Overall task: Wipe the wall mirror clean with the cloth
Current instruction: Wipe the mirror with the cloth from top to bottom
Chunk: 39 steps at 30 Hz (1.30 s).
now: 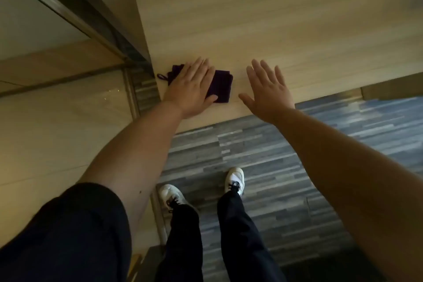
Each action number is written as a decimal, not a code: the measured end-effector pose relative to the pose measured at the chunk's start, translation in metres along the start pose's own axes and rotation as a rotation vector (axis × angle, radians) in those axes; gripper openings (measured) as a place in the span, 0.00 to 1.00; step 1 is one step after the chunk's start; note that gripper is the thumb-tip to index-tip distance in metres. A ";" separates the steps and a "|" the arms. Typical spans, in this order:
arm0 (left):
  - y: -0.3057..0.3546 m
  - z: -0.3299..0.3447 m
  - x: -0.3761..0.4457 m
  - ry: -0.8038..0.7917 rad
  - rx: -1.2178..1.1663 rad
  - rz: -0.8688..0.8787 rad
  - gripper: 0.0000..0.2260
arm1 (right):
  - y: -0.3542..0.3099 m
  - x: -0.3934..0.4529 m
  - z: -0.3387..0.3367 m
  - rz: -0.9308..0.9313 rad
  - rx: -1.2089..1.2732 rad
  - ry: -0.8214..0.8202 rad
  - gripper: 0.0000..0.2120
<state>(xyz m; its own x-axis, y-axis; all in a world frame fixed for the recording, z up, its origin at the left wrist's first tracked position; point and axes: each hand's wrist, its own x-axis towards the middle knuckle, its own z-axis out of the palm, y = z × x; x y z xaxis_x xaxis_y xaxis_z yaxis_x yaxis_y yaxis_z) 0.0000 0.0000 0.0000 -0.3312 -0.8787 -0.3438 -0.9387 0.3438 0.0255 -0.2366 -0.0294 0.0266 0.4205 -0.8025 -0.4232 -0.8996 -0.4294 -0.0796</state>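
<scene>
A dark purple folded cloth [220, 88] with a small loop lies near the table's [297, 30] lower left corner. The left hand [192, 89] presses flat on it, fingers straight, covering its middle. The right hand [269, 91] hovers spread and empty beside it. The mirror's [34, 18] frame crosses the upper left, cut off.

Dark purple cloth [220, 88], folded into a rough square, lying flat near the table's front left corner. Little hanging loop sticks out left. Ribbed knit maybe, hard to tell.
</scene>
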 end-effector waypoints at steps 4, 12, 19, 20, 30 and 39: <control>-0.004 0.019 0.002 0.050 0.002 0.056 0.38 | 0.000 0.007 0.008 -0.016 -0.025 0.008 0.36; -0.005 0.040 0.005 0.444 0.067 0.080 0.28 | -0.006 0.012 0.016 -0.009 -0.006 0.022 0.35; 0.004 0.022 -0.021 0.415 0.101 0.042 0.15 | -0.032 0.002 -0.002 -0.041 -0.009 0.021 0.34; 0.001 0.015 -0.031 0.409 0.088 0.032 0.15 | -0.040 0.001 -0.009 -0.057 -0.009 0.026 0.34; -0.096 -0.144 -0.194 0.578 0.156 -0.322 0.18 | -0.170 -0.037 -0.169 -0.275 0.000 0.178 0.34; -0.214 -0.327 -0.371 0.769 0.365 -0.615 0.18 | -0.332 -0.071 -0.345 -0.516 -0.056 0.454 0.35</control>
<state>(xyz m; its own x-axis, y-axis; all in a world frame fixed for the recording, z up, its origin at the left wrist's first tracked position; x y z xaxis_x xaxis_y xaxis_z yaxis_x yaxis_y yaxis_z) 0.2919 0.1442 0.4286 0.1011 -0.8655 0.4906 -0.9224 -0.2663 -0.2798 0.0727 0.0268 0.3946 0.8120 -0.5786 0.0771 -0.5688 -0.8140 -0.1179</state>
